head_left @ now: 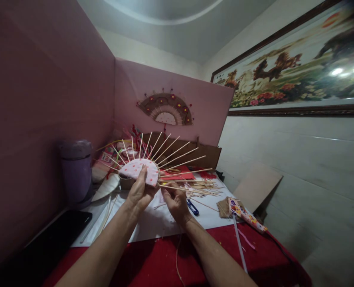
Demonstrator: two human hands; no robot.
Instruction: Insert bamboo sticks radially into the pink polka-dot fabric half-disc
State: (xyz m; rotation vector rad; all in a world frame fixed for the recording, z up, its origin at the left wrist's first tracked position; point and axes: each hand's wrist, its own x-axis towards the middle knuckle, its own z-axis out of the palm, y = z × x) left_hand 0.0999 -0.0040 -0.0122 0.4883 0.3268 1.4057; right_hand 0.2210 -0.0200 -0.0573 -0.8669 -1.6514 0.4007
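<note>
My left hand (141, 189) grips a half-round fan base (131, 168), its thumb pressed on the white cloth with pinkish-red dots. Thin wooden sticks (177, 151) spread out from the curved edge like rays. At the right-hand corner of the base, my right hand (175, 201) is closed in a pinch close to the lowest stick. A thin brown twine (178, 259) hangs below this hand onto the red cloth; its run through the fingers is partly hidden. Just right of the hand lies a blue cutter (192, 207) on the white sheet (153, 223).
Loose sticks (206, 186) and red paper (182, 174) lie behind. A flower-patterned glue gun (247, 215) rests at right with a glue stick (239, 243). At left stand a purple bottle (76, 171) and a black phone (60, 231). A finished fan (166, 107) hangs on the pink board.
</note>
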